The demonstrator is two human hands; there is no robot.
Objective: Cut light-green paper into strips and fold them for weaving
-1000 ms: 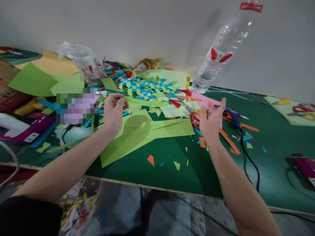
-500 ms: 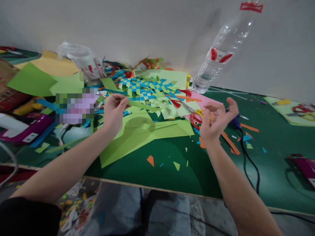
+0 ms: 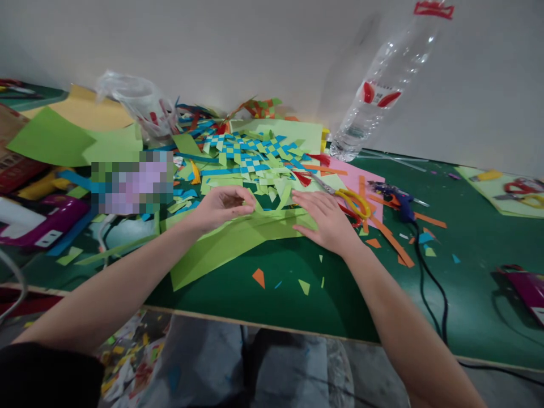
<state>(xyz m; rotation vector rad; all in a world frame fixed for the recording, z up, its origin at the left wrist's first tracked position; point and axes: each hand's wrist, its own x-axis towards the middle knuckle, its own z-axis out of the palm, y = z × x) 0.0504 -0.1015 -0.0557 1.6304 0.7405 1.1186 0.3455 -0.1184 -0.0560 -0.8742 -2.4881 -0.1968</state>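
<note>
My left hand (image 3: 223, 209) is closed in a pinch on a narrow green paper strip (image 3: 258, 204), low over the green paper sheet (image 3: 221, 252). Part of the strip is hidden by my fingers. My right hand (image 3: 329, 221) lies palm down with fingers stretched out over the right end of that sheet. Another bit of green paper (image 3: 284, 195) stands up between my two hands. Just right of my right hand are yellow-handled scissors (image 3: 355, 201). Behind both hands lies a pile of woven blue and green paper pieces (image 3: 255, 150).
A tilted plastic bottle (image 3: 378, 96) and a bag-covered cup (image 3: 148, 110) stand by the wall. A blue glue gun (image 3: 406, 207) with a dark cord lies at right. Pink paper (image 3: 357, 173), a yellow tassel (image 3: 195, 173) and orange scraps (image 3: 259, 277) lie about the green table (image 3: 306, 306).
My right hand has come left and down from its raised, curled pose onto the green paper. My left hand has moved right and lower, still pinching the strip. The scissors now show more fully.
</note>
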